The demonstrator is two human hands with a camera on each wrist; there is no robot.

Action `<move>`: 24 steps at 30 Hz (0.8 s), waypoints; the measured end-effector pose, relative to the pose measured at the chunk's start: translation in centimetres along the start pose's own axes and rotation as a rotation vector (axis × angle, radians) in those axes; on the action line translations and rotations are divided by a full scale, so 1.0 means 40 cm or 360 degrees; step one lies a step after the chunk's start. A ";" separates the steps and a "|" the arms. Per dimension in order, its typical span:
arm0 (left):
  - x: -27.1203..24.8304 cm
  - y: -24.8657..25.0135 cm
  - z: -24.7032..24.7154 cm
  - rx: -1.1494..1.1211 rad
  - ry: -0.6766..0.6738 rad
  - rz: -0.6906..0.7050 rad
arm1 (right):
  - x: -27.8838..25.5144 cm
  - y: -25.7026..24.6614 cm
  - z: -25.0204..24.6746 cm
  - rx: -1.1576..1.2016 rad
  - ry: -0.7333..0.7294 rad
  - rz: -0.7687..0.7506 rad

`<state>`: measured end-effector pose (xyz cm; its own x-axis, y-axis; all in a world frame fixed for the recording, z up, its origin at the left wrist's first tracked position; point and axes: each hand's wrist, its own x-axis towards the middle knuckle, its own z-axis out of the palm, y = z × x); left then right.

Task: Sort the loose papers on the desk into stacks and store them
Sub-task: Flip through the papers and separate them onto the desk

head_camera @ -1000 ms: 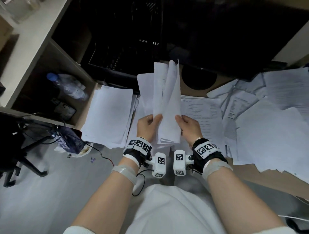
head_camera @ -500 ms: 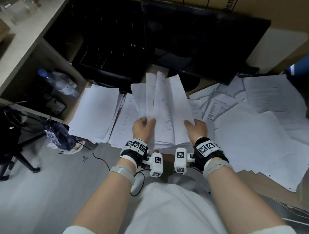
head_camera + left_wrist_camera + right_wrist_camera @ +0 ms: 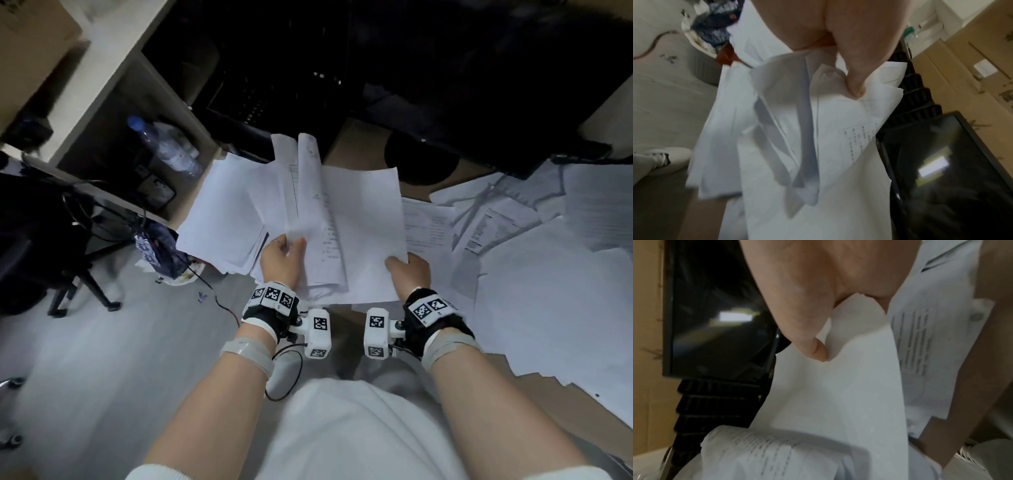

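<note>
Papers (image 3: 555, 294) sprawled across the frame's right, a neat pile (image 3: 222, 212) at centre-left; mid-frame, the left hand (image 3: 282, 263) pinched a loose bundle (image 3: 310, 219) while the right hand (image 3: 409, 270) pinched one sheet (image 3: 368, 233) — the ragged bundle looked ready to slip

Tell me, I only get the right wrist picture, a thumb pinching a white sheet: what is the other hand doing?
Observer: The left hand grips a fanned bundle right beside your sheet.
Operator: Is any pile made yet?
Observer: Yes, a stack lies on the desk, left of the hands.
Operator: Is much left to sort?
Observer: Loose sheets cover the desk on the right.
</note>
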<state>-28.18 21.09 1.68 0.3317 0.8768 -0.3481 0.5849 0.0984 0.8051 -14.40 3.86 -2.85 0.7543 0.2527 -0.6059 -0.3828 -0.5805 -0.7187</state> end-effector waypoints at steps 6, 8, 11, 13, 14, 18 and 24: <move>0.103 -0.014 -0.196 0.0098 0.0329 -0.0021 | 0.003 -0.104 0.196 -0.0368 -0.0326 -0.0027; 0.148 -0.027 -0.251 0.0145 0.0371 -0.0036 | 0.006 -0.134 0.272 -0.0451 -0.0366 -0.0042; 0.229 -0.049 -0.328 0.0123 0.0385 -0.0077 | 0.001 -0.178 0.390 -0.0518 -0.0345 -0.0016; 0.284 -0.060 -0.380 0.0147 0.0381 -0.0073 | 0.001 -0.198 0.471 -0.0535 -0.0286 0.0019; 0.313 -0.066 -0.401 0.0151 0.0359 -0.0075 | 0.000 -0.208 0.510 -0.0538 -0.0258 0.0035; 0.410 -0.094 -0.464 0.0097 0.0246 -0.0126 | 0.009 -0.237 0.654 -0.0490 -0.0210 0.0155; 0.489 -0.121 -0.515 0.0027 0.0135 -0.0214 | 0.011 -0.280 0.796 -0.0365 -0.0455 0.0161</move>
<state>-39.78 47.45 0.86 0.1862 0.8928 -0.4101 0.6325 0.2105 0.7454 -26.77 35.13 -5.95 0.5270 0.3720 -0.7641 -0.2940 -0.7638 -0.5746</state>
